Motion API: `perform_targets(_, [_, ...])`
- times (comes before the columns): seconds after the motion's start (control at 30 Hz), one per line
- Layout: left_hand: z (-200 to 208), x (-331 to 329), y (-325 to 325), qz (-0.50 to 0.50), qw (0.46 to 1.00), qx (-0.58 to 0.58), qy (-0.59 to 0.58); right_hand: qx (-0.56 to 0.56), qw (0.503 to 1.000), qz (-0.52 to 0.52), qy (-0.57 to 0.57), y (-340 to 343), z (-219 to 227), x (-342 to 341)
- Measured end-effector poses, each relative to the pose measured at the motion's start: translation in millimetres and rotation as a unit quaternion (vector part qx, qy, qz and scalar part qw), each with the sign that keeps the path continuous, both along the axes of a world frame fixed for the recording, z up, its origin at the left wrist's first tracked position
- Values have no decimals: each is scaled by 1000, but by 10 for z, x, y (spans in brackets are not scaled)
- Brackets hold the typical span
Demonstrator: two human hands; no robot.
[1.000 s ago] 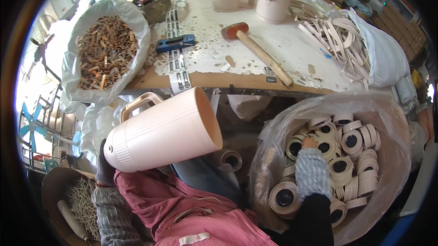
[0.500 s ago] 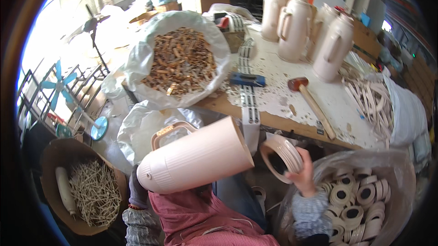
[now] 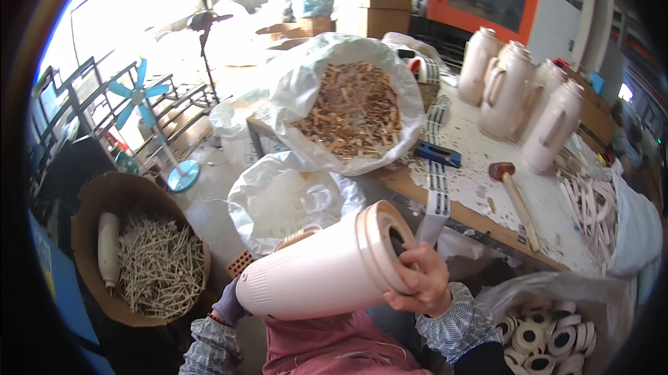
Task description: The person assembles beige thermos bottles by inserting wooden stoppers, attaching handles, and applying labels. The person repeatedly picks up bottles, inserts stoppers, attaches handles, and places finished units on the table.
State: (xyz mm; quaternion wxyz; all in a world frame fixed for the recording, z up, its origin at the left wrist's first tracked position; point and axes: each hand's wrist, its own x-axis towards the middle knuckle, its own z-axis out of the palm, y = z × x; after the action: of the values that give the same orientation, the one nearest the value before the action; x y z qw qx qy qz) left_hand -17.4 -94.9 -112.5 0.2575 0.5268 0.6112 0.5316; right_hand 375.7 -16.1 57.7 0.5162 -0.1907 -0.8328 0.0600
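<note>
So the ring [image 3: 374,246] is sitting on the jug [image 3: 306,274], which is lying tilted over the lap; can't tell if it's fully seated. Right hand [image 3: 423,282] is gripping the ring, left hand [image 3: 229,302] is touching the other end, grip hidden. Loose rings [image 3: 516,337] are filling a bag [image 3: 557,283]; chipped table [image 3: 467,177] is holding four more jugs [image 3: 506,97]; fan [image 3: 138,94] is standing left.

Patterned grey sleeves [image 3: 456,323], purplish glove [image 3: 233,298] on left hand [image 3: 228,305], red bracelet [image 3: 217,318], pink garment [image 3: 327,347].

Blown out to white above the blue pedestal fan [image 3: 138,94]. Falls into shadow beneath the workbench [image 3: 474,188]. Bends toward a black fisheye rim.
</note>
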Motion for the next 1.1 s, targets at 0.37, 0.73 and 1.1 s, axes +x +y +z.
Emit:
perform_targets(0.37, [1561,343,62,81,988,133,20,-593,734,123,308,371,-1326,115])
perform_targets(0.73, [3005,1438,329,-226,832,-29,505,-527,780,187,281,958,-1515,1310])
perform_targets(1.1, [2388,1490,805,-280,868,155,381,-203,500,-25,841,1600,-1616,6054])
